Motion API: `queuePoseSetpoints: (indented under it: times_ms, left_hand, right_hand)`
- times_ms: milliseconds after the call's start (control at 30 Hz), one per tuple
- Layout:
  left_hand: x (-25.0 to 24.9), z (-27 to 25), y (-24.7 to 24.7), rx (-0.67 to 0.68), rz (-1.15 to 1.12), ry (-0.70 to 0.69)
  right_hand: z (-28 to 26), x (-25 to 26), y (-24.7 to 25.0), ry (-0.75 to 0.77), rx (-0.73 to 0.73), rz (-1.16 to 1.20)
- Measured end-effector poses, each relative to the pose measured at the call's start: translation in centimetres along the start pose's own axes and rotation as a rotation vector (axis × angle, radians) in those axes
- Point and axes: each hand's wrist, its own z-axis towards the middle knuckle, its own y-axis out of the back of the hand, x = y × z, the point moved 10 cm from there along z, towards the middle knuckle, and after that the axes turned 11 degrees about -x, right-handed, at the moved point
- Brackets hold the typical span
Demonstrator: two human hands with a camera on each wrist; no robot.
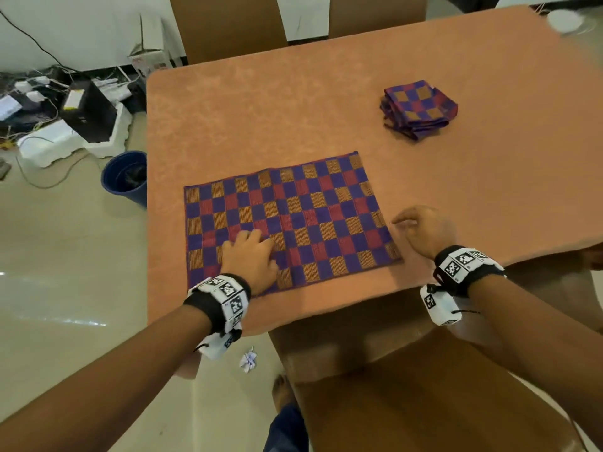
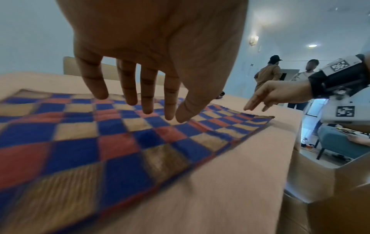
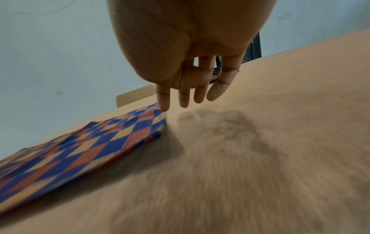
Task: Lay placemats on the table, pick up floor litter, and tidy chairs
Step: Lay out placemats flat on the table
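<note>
The left hand [image 1: 249, 261] hangs spread, fingers straight, low over the checkered placemat [image 1: 293, 220] lying flat near the table [image 1: 261, 109]'s 6 o'clock edge; contact is unclear. The right hand [image 1: 424, 231], loosely extended, holds nothing at the placemat's 3 o'clock edge. Both wrist views blur.

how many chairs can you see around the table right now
3. Two chairs stand at the table's far side, one left and one right, and one chair is at the near side. Others may be out of frame.
</note>
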Motion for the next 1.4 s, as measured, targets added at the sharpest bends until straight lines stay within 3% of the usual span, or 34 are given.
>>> queuePoseSetpoints:
  times_ms: [133, 233, 400, 567, 667, 900, 1200, 1300, 1400]
  left_hand:
    - [-6.9, 5.3, 0.6, 0.035, -0.024, -0.086]
    - [-10.1, 8.6, -0.3, 0.107, -0.086, -0.067]
    - [-10.8, 10.4, -3.2, 0.224, -0.206, 0.017]
    - [-10.6, 10.4, -4.9, 0.231, -0.205, 0.040]
    - [-10.6, 10.5, -5.1, 0.246, -0.209, 0.035]
    - [-10.6, 10.7, -5.4, 0.274, -0.211, 0.046]
    - [-10.4, 10.7, -5.3, 0.274, -0.208, 0.033]
    - [-10.3, 10.5, -4.4, 0.216, -0.283, 0.054]
    - [-9.6, 9.3, -2.2, 0.055, -0.520, 0.102]
  right_hand:
    - [6.2, -1.9, 1.5, -0.097, -0.109, 0.089]
    - [11.3, -3.0, 2.8, -0.123, -0.154, 0.103]
    - [19.0, -2.3, 4.9, 0.032, -0.228, -0.005]
    - [23.6, -3.3, 3.6, 0.016, -0.178, -0.023]
    - [24.7, -4.0, 2.3, 0.031, -0.157, -0.035]
    - [25.4, -5.1, 2.6, 0.042, -0.263, -0.073]
    - [23.2, -2.9, 9.5, 0.031, -0.527, 0.040]
    - [22.0, -0.7, 11.9, 0.063, -0.563, 0.115]
    - [19.9, 3.4, 13.2, 0.162, -0.552, 0.156]
